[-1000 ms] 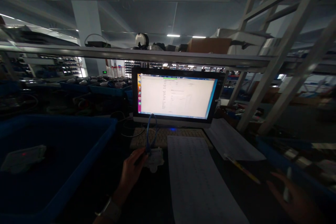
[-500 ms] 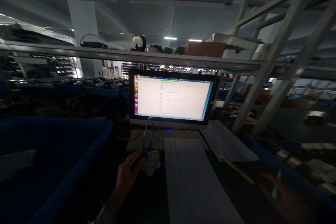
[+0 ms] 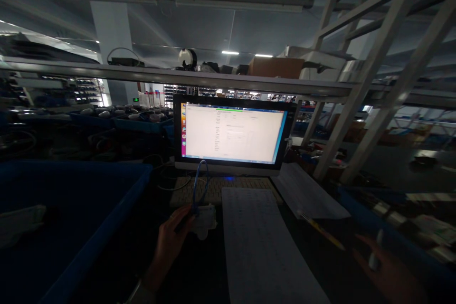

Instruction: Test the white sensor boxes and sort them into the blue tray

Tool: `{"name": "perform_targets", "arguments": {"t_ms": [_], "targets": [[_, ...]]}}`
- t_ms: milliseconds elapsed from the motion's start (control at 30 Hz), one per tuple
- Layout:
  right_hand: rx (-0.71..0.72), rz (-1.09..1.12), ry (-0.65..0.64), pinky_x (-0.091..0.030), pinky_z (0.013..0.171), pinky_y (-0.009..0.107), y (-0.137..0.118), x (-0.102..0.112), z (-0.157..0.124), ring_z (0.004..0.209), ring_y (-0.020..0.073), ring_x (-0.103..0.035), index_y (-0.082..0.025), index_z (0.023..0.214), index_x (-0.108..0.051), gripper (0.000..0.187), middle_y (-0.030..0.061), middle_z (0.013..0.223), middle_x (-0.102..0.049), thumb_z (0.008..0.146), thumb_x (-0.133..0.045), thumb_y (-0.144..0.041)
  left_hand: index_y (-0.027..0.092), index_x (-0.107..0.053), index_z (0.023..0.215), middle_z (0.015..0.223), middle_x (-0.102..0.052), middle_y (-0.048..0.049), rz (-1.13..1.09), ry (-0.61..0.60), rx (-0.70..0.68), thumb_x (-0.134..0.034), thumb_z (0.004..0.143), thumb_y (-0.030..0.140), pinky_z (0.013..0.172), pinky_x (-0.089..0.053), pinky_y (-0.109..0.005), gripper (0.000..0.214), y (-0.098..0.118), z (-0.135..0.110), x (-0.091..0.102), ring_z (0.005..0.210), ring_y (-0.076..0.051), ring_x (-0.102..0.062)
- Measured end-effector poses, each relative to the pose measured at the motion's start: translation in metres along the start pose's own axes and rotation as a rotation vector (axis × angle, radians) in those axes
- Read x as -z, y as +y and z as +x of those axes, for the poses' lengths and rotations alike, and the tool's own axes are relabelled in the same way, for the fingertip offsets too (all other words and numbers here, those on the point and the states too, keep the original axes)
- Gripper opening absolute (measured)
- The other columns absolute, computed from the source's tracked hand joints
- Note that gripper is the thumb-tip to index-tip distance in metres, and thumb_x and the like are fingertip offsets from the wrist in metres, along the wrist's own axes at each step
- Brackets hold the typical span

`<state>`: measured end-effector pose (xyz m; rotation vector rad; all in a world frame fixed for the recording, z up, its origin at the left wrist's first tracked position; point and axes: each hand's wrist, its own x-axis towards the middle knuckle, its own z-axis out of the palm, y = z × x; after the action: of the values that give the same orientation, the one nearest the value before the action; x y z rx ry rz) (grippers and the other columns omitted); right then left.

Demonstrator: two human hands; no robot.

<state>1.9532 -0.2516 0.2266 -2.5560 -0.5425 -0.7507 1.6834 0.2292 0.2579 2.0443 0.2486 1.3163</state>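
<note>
My left hand (image 3: 170, 241) grips a small white device (image 3: 204, 220) with a looped blue cable (image 3: 199, 185) plugged into its top, on the dark bench in front of a lit monitor (image 3: 233, 134). My right hand (image 3: 386, 273) is low at the right edge, fingers partly spread, with a small white pen-like object (image 3: 375, 256) between them. A long white printed sheet (image 3: 261, 247) lies between the two hands, over a keyboard (image 3: 213, 187).
A large blue bin (image 3: 81, 228) fills the left, holding a pale device (image 3: 19, 221). Another paper sheet (image 3: 308, 190) and a yellow pencil (image 3: 322, 232) lie to the right. White frame struts (image 3: 359, 99) slant on the right; a shelf bar (image 3: 178, 76) runs overhead with boxes.
The view has shifted a little to the left and up since a second ago. Both hands stay about where they were; the left keeps hold of the white device.
</note>
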Motion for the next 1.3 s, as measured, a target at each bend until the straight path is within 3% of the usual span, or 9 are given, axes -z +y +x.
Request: {"name": "perform_targets", "arguments": {"t_ms": [333,667,1300], "targets": [[-0.017,0.038,-0.012,-0.056,0.066,0.043,-0.009,0.007,0.003,0.073,0.0304,-0.069,-0.024,0.087,-0.065,0.04,0.0099,0.085,-0.073,0.068,-0.049,-0.054,0.021,-0.072,0.092,0.093,-0.075,-0.0048,0.029,-0.008,0.008,-0.058,0.082,0.045,0.075,-0.06,-0.03,0.029,-0.004,-0.001,-0.001,0.083,-0.02,-0.071],[-0.025,0.051,-0.021,-0.057,0.068,0.045,-0.01,0.007,0.004,0.08,0.0317,-0.069,-0.022,0.09,-0.066,0.042,0.0122,0.094,-0.072,0.069,-0.048,-0.054,0.022,-0.072,0.093,0.094,-0.074,-0.005,0.02,-0.006,0.008,-0.058,0.082,0.046,0.076,-0.06,-0.03,0.03,-0.004,-0.002,-0.001,0.085,-0.02,-0.071],[-0.013,0.073,-0.061,-0.057,0.072,0.045,-0.008,0.007,0.004,0.08,0.0315,-0.07,-0.023,0.087,-0.066,0.042,0.0112,0.091,-0.073,0.067,-0.048,-0.055,0.022,-0.072,0.091,0.094,-0.074,-0.0047,0.014,-0.011,0.024,-0.059,0.081,0.044,0.077,-0.06,-0.031,0.028,-0.004,-0.002,-0.001,0.085,-0.02,-0.071]]}}
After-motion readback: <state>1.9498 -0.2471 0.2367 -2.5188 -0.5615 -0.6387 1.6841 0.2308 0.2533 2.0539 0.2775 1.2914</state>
